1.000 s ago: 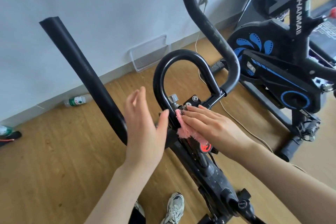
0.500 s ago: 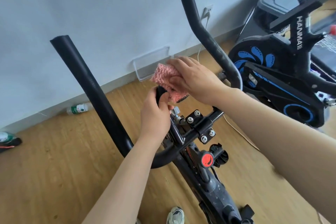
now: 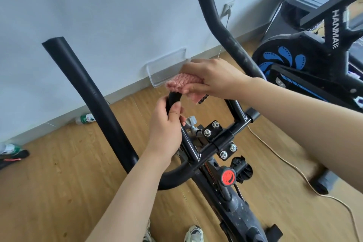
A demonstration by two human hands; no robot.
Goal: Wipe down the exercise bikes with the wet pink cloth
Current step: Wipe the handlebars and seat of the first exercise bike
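Observation:
A black exercise bike (image 3: 233, 208) stands right in front of me, its two long handlebar arms (image 3: 92, 92) rising left and right of a small central loop bar (image 3: 173, 100). My right hand (image 3: 214, 78) holds the fuzzy pink cloth (image 3: 182, 84) pressed over the top of that loop. My left hand (image 3: 167, 129) grips the loop's left side just under the cloth. A second black and blue bike (image 3: 290, 61) stands at the right.
A red knob (image 3: 228, 177) sits on the frame below the handlebar clamp. A white cable (image 3: 294, 169) trails over the wooden floor at right. A clear plastic tray (image 3: 167, 68) leans on the wall; a bottle (image 3: 85, 119) lies by the skirting. My shoes (image 3: 193, 233) show at the bottom.
My right hand lifted the cloth from the clamp area up onto the top of the loop bar. My left hand closed round the loop's left side. The view tilted slightly.

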